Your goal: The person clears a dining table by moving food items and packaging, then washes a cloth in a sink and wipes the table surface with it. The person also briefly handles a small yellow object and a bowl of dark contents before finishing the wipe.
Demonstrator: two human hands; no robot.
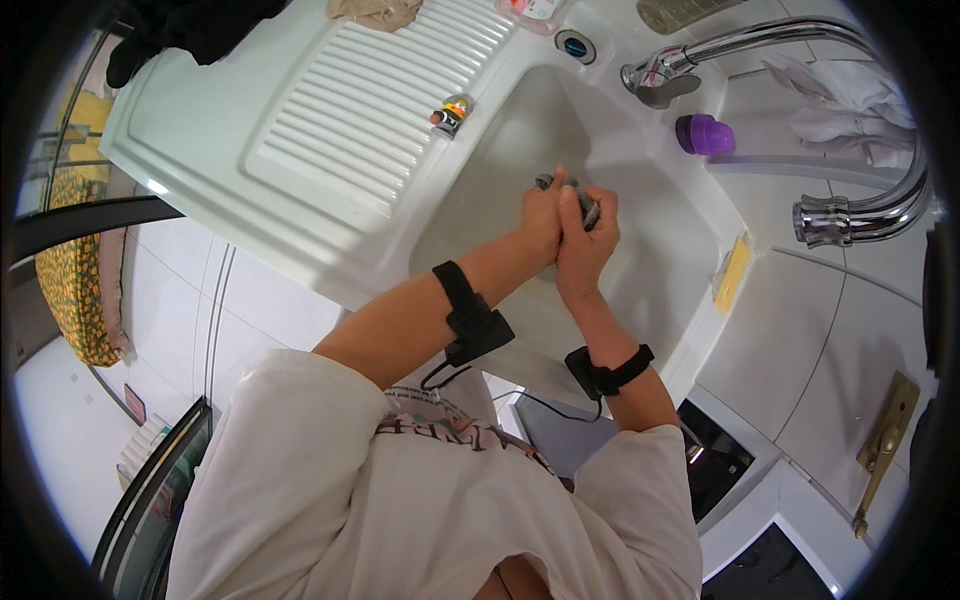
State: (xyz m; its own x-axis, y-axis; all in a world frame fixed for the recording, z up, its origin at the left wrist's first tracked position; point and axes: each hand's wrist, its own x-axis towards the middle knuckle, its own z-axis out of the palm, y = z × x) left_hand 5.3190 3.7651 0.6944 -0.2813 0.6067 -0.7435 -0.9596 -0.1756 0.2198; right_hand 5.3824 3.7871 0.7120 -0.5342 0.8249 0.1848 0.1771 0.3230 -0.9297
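Over the basin of a white laundry sink (495,180), my left hand (543,217) and my right hand (587,238) are pressed together. Between them they squeeze a small bunched gray cloth (589,208), whose folds stick out at the fingers. Most of the cloth is hidden by the hands. A small cartoon figure (451,116) rests on the ribbed washboard at the basin's left edge.
A chrome faucet (660,75) arches over the right rim. Near it are a purple cap-like object (706,135) and white cloths (855,105). A yellow bar (731,276) lies on the right rim. A beige cloth (379,11) and dark fabric (187,30) lie at the far left.
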